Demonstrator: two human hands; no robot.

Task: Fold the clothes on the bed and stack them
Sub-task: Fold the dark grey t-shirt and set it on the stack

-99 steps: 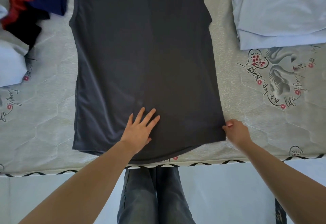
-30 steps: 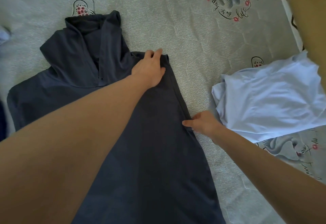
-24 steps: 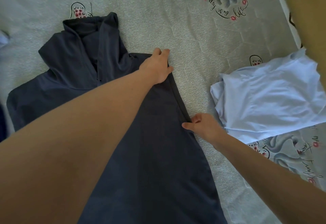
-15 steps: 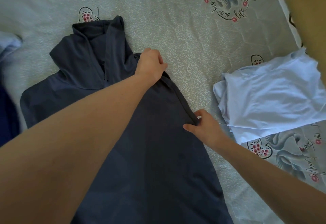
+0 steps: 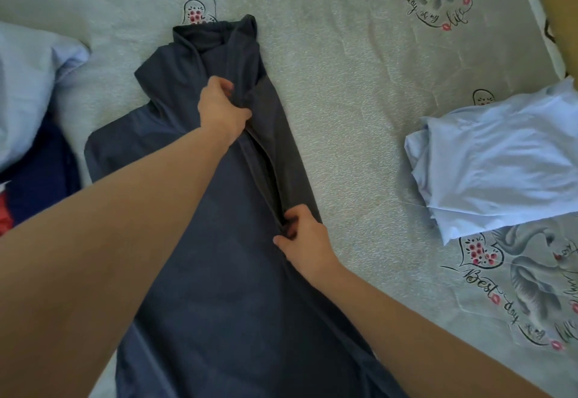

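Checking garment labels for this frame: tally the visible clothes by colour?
Dark grey: 1, the shirt both hands grip
Light blue: 2, a folded stack at right, a piece at left
Navy: 1, left edge
Red: 1, a sliver at left edge
Total: 5

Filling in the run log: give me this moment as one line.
step: folding right side inward | left hand: grips dark shirt near shoulder | right hand: pinches its side edge | folded light blue shirt: lies apart, right

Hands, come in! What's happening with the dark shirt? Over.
Left hand and right hand both pinch the shirt edge. Fold underway. Nothing blocking.
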